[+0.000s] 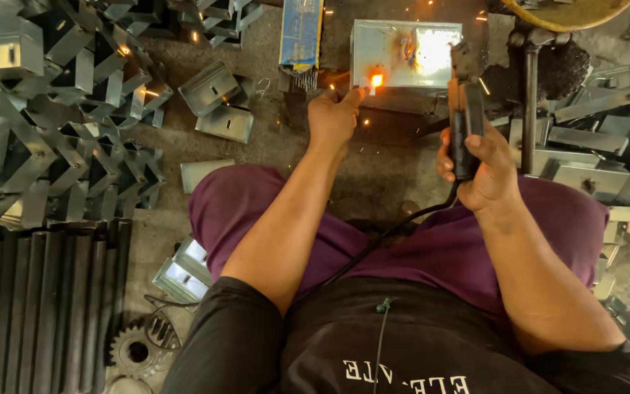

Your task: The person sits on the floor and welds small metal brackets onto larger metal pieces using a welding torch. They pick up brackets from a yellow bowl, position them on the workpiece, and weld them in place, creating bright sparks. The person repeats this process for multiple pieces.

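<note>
The right hand (484,169) grips the black electrode holder (467,120) by its stiff insulated handle, while left hand (333,117) fingertips pinch the glowing rod (375,82) beside the rigid, likely hot metal box (405,55).

Stacked folded metal brackets (52,109) at left, a toothed gear (136,352), dark corrugated sheet (38,299)

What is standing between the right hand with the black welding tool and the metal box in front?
Nothing visible. The right hand holds the black welding tool up against the metal box. The left hand reaches in beside the orange glow, not across the tool's path.
</note>
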